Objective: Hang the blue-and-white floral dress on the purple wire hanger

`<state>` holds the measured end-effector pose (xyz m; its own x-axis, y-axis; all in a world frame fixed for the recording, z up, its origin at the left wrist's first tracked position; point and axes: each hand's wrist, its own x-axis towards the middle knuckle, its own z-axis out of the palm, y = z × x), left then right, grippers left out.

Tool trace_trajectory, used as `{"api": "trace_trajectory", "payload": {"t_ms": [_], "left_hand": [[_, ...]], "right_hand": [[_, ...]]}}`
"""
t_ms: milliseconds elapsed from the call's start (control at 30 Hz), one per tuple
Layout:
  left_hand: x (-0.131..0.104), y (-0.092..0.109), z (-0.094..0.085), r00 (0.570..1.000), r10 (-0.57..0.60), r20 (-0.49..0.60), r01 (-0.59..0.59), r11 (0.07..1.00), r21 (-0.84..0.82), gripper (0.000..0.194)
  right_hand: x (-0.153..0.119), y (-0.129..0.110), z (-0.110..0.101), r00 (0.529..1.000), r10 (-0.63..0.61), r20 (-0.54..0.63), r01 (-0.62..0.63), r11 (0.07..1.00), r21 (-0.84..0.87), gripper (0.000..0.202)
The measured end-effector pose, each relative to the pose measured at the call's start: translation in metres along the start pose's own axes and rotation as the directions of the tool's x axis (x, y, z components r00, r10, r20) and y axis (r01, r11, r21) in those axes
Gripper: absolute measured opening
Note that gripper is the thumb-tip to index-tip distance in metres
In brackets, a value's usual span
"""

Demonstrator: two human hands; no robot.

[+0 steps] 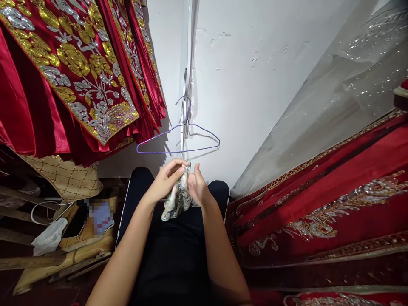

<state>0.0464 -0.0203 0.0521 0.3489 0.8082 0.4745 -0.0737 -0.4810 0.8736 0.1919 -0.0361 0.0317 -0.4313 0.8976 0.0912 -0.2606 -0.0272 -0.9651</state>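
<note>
A small bunched piece of patterned cloth, whitish with blue and brownish marks, hangs above my lap. My left hand pinches its upper end between thumb and fingers. Close against the cloth's right side is my right hand, palm turned inward, with its thumb standing up and apart; some of its fingers are hidden behind the fabric. A small greyish loop shows at the top of the cloth, too small to make out. Just beyond my hands, a purple wire hanger hangs from a white upright strip on the wall.
Red garments with gold and silver embroidery hang at upper left. Red beaded garments under clear plastic fill the right side. At lower left, a wooden stool holds a phone, white tissue and a cable.
</note>
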Motion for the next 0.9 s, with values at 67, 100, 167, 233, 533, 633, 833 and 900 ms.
{"api": "trace_trajectory", "payload": {"t_ms": [67, 100, 167, 233, 533, 633, 833, 900], "left_hand": [[0.0, -0.011, -0.003, 0.999, -0.035, -0.021, 0.035, 0.999, 0.012, 0.039], [-0.001, -0.017, -0.006, 0.996, -0.088, 0.003, 0.088, 0.996, 0.029, 0.043], [-0.007, -0.032, -0.017, 0.965, -0.23, 0.125, 0.214, 0.968, 0.127, 0.052], [-0.017, -0.043, -0.033, 0.913, -0.334, 0.235, 0.256, 0.916, 0.308, 0.056], [-0.026, -0.037, -0.119, 0.904, -0.399, 0.15, 0.111, 0.56, 0.821, 0.032], [-0.024, -0.029, -0.134, 0.821, -0.535, 0.197, 0.117, 0.496, 0.86, 0.04], [-0.017, -0.008, -0.155, 0.838, -0.533, 0.12, 0.037, 0.275, 0.961, 0.045], [-0.012, 0.002, -0.155, 0.874, -0.481, 0.073, 0.013, 0.174, 0.985, 0.044]], "right_hand": [[-0.001, -0.01, 0.005, 0.997, -0.009, 0.078, 0.01, 1.0, -0.006, 0.061], [-0.001, -0.015, 0.003, 0.994, 0.005, 0.113, 0.0, 0.999, -0.041, 0.055], [0.001, -0.026, -0.009, 0.988, 0.023, 0.153, 0.007, 0.981, -0.195, 0.043], [0.006, -0.038, -0.03, 0.996, -0.075, 0.048, 0.088, 0.916, -0.391, 0.026], [0.093, -0.021, -0.094, 0.838, -0.448, -0.311, 0.222, 0.801, -0.556, 0.037], [0.098, -0.004, -0.098, 0.873, -0.378, -0.308, 0.119, 0.778, -0.617, 0.024], [0.059, -0.021, -0.105, 0.89, -0.42, -0.177, 0.176, 0.675, -0.717, 0.021], [0.05, -0.029, -0.105, 0.891, -0.418, -0.175, 0.167, 0.662, -0.731, 0.024]]}}
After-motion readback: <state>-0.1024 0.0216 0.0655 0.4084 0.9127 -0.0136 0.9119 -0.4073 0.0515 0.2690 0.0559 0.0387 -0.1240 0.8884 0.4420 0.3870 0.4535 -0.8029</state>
